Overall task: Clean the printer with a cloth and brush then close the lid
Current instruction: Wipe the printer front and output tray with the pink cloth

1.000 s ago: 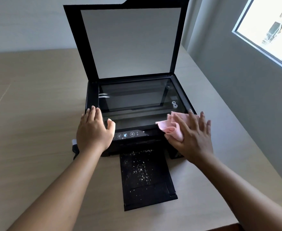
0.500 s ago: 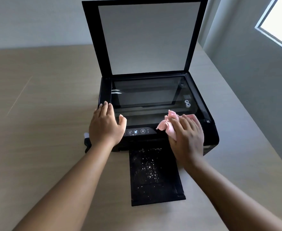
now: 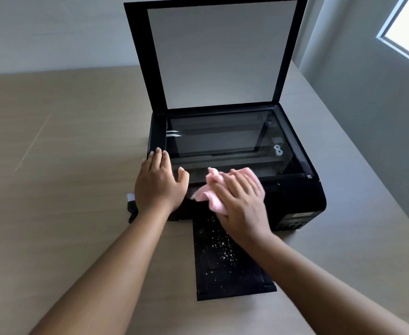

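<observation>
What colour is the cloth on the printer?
Pink. The cloth shows best in the head view, under the right hand.

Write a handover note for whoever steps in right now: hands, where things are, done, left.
Left hand: flat, open, bracing the printer at its front left corner.
Right hand: pressing the pink cloth flat onto the front edge, over the control panel.
Lid: up, scanner glass exposed.
Brush: on the table, left of the printer, partly hidden behind the left wrist.
Output tray: extended, speckled with white crumbs.
Done: cloth wiping under way.
Left: finish wiping, brush the tray, close the lid.
</observation>
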### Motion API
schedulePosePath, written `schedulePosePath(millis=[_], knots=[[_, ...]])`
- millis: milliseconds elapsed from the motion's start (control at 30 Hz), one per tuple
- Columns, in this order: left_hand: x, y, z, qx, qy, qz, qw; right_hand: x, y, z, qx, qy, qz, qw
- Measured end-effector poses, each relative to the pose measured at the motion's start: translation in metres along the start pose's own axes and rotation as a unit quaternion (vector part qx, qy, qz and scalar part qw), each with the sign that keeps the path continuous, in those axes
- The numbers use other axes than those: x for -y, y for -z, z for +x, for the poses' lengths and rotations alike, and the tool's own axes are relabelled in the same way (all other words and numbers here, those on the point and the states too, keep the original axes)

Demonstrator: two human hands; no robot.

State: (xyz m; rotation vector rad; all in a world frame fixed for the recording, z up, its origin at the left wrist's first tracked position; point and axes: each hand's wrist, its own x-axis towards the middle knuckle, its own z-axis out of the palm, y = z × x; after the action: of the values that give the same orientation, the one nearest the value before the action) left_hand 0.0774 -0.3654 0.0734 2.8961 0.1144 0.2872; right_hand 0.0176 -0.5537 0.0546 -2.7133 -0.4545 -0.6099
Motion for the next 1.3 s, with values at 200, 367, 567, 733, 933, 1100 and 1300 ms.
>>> schedulePosePath(millis=[200,367,567,733,933,1100,1300], knots=[[0.000,0.001,0.000,0.002,-0.002,-0.003,1.000,-0.025,0.014,0.000,0.046,0.198,0.024,0.979],[0.002,-0.001,-0.001,-0.001,-0.006,0.001,1.000,-0.051,0.028,-0.004,0.021,0.083,-0.036,0.996],[-0.001,0.000,0.000,-0.003,-0.002,0.001,1.000,-0.017,0.012,-0.007,0.024,0.055,-0.029,0.998],[-0.001,0.001,-0.002,-0.001,0.003,0.001,1.000,-0.036,0.024,-0.004,0.068,0.089,-0.024,0.993],[-0.002,0.002,-0.002,0.001,0.005,-0.001,1.000,-0.006,0.015,-0.003,-0.001,-0.014,-0.002,1.000],[0.000,0.001,-0.003,0.000,0.003,-0.002,1.000,-0.037,0.020,-0.002,-0.007,0.084,-0.047,0.995],[0.000,0.000,-0.002,-0.003,0.000,-0.006,1.000,-0.024,0.009,0.002,-0.058,0.007,-0.082,0.995]])
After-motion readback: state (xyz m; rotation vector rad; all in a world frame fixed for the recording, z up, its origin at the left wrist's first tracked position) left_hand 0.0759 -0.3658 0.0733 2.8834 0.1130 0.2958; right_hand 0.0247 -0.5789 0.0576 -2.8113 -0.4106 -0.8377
